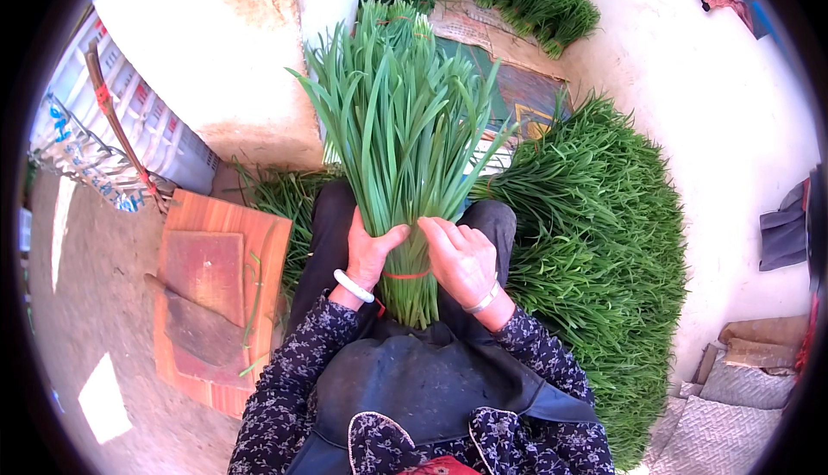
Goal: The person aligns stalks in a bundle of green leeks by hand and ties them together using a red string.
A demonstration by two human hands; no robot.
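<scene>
Orange wooden board [220, 215], smaller reddish board [205, 259] on it, knife [207, 333] and green leaves [256, 290] atop

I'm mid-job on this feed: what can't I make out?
All in the head view:
- Left hand: most fingers, hidden behind the green bundle.
- Right hand: whether its fingertips pinch a leaf, too small to tell.
- Red band: far side, hidden by the bundle.
- Dark cloth: right part, cut off by the picture's black rim.

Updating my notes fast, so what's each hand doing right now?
Left hand: holding the leafy green bunch at its left side.
Right hand: fingers curled at the bunch's right side; whether gripping cannot be told.
</scene>
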